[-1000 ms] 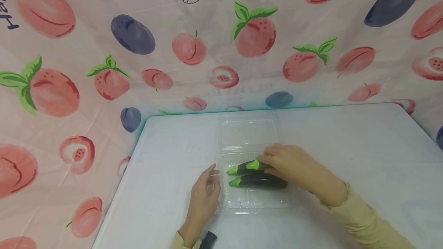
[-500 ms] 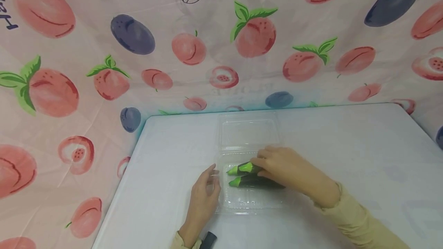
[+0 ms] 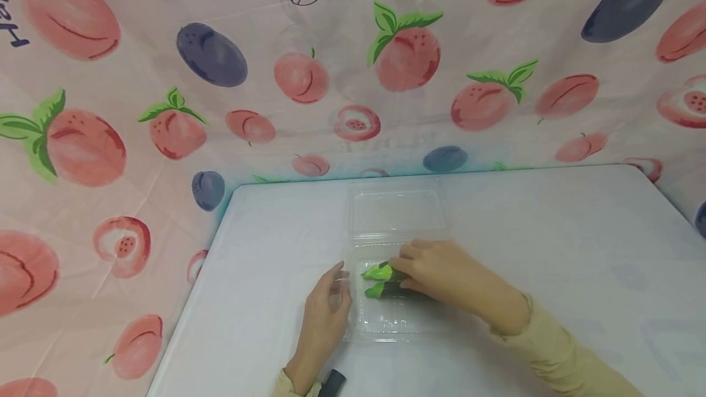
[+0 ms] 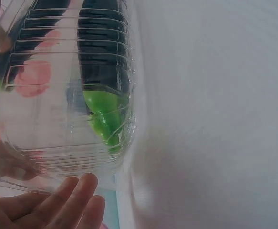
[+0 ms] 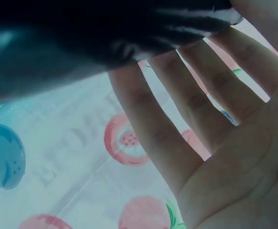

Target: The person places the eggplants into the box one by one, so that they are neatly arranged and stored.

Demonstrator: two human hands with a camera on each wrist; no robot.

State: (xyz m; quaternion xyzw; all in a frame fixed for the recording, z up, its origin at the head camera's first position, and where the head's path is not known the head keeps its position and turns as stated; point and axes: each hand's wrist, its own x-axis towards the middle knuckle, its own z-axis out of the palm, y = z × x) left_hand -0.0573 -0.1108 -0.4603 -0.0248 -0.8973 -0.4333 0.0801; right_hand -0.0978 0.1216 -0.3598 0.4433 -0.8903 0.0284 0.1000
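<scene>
A clear plastic clamshell box (image 3: 408, 323) lies on the table with its lid (image 3: 398, 210) folded back. Two eggplants lie in its base; the front one shows a green cap (image 3: 375, 290), while the rear one is mostly covered. My right hand (image 3: 441, 274) grips a third eggplant (image 3: 380, 272) by its dark body over the rear one, fingers along one side in the right wrist view. Beside the box's left wall is my left hand (image 3: 326, 308), its fingers (image 4: 74, 200) loosely extended against the edge. Through the plastic, the left wrist view shows a dark eggplant (image 4: 103, 47).
A white table (image 3: 573, 238) bears the box. Behind and to the left hangs a pink cloth (image 3: 342, 29) printed with fruit. Near my left sleeve sits a small black object (image 3: 333, 383), partly cut off by the frame.
My right hand has moved left and slightly toward me with its eggplant, whose green cap now overlaps the rear eggplant's. The left hand and box have stayed still.
</scene>
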